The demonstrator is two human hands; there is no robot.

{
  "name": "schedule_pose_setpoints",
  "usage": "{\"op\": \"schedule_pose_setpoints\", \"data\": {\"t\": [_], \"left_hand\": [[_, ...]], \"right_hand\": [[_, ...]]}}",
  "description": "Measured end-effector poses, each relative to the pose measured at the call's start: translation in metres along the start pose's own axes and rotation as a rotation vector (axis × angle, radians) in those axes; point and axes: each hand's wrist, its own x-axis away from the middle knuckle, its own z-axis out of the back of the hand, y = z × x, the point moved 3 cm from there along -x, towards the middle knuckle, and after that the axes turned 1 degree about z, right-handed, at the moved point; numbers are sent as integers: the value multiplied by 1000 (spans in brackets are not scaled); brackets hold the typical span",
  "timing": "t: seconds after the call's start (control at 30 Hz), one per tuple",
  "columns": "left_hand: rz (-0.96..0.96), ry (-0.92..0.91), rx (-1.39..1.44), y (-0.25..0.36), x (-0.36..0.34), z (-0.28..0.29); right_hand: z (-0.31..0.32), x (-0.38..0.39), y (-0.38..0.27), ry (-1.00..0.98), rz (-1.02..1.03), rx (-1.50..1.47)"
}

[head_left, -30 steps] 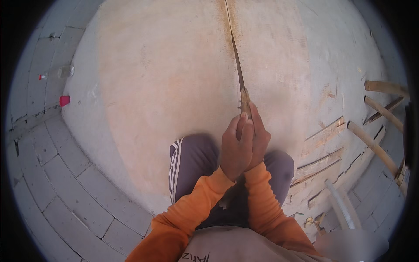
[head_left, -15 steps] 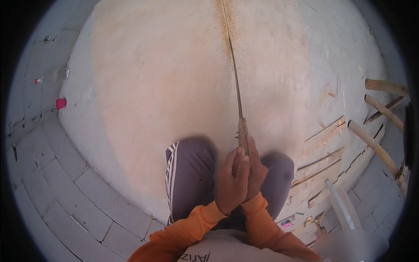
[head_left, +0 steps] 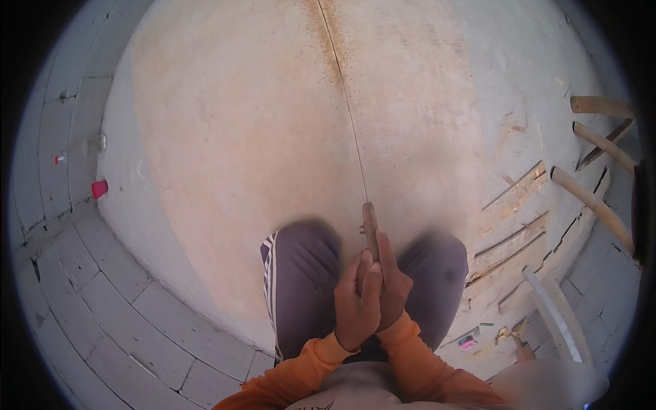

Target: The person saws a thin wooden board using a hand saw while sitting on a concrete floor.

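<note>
- Wooden saw handle (head_left: pixel 370 220) gripped in both hands: left hand (head_left: pixel 357 306) and right hand (head_left: pixel 394 288) closed around it, right index finger (head_left: pixel 384 249) laid along its side.
- Thin blade (head_left: pixel 354 140) seen edge-on, pointed ahead of hands.
- Brown dust (head_left: pixel 318 24) scattered along dark line, farther ahead, on pale board (head_left: pixel 239 137).
- Pink cup (head_left: pixel 100 189) seen well left of hands, near board's edge.

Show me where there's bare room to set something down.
The pale board has bare patches: left, between the red cup and the dark line; right, between that line and the wood strips. It's crowded around the strips and poles, and where left hand and right hand grip the handle.
</note>
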Motion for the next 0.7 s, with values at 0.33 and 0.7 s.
{"op": "schedule_pose_setpoints", "data": {"t": [0.33, 0.7], "left_hand": [[110, -61, 216, -40, -118, -10], [-121, -94, 68, -1, -69, -10]], "right_hand": [[-64, -84, 55, -25, -80, -184], [-37, -50, 32, -38, -38, -113]]}}
